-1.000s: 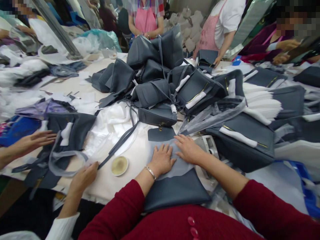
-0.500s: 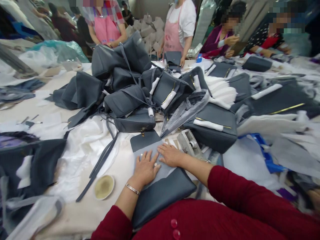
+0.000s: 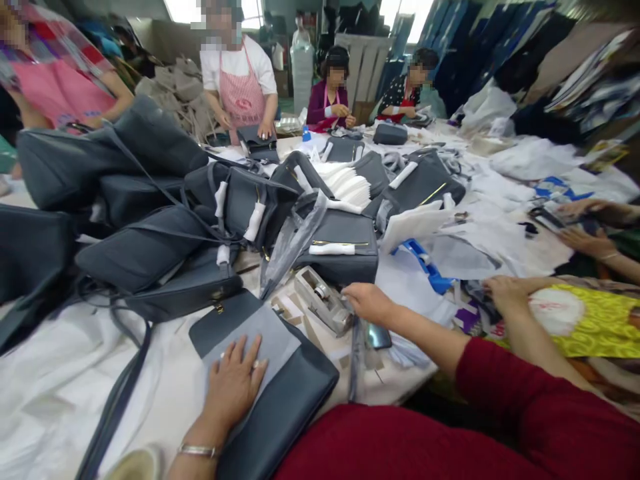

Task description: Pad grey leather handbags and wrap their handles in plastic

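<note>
A dark blue-grey leather bag (image 3: 295, 400) lies on the table before me, its flap (image 3: 220, 320) folded out with a gold clasp at its far edge. My left hand (image 3: 235, 383) rests flat, fingers spread, on a thin pale sheet (image 3: 280, 337) covering part of the bag. Farther right, my right hand (image 3: 373, 303) is at the side of a grey tape dispenser (image 3: 325, 307). Its fingers are bent together by the tape roll; whatever they pinch is too small to make out.
Several dark bags (image 3: 240, 207) are heaped beyond my hands. A phone (image 3: 379, 336) lies under my right forearm, and a round dish (image 3: 135, 463) sits at the lower left. A blue tape dispenser (image 3: 425, 267) stands to the right. Co-workers' hands (image 3: 590, 227) work at the right.
My right hand has left the pale sheet and moved right to the tape dispenser. My left hand stays on the sheet. The view has turned to the right.
</note>
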The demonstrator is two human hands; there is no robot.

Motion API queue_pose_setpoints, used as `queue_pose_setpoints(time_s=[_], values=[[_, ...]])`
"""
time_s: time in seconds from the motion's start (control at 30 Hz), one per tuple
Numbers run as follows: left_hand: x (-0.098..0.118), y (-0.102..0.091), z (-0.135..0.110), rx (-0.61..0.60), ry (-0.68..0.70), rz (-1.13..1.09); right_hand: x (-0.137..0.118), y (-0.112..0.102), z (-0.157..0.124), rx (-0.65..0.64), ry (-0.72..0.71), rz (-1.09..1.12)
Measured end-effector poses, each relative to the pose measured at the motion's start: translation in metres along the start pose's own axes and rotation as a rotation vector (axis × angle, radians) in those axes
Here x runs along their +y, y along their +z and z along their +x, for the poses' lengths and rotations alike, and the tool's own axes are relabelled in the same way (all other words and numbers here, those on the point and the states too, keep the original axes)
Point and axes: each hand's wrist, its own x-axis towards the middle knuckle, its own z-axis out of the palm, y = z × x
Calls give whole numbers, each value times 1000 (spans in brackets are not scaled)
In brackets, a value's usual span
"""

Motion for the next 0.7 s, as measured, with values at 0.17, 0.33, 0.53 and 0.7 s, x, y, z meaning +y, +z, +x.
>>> queue_pose_setpoints(time_s=[0.17, 0.33, 0.53, 0.7], values=[[-1, 1, 1, -13, 0, -2, 50, 3, -10, -51, 212, -20], [3, -5, 0, -42, -14, 11, 41, 15, -5, -52, 157, -17], [7, -18, -7, -43, -30, -23, 15, -2, 22, 18, -8, 54], [6, -19, -8, -55, -41, -45, -4, -18, 57, 56, -81, 61]])
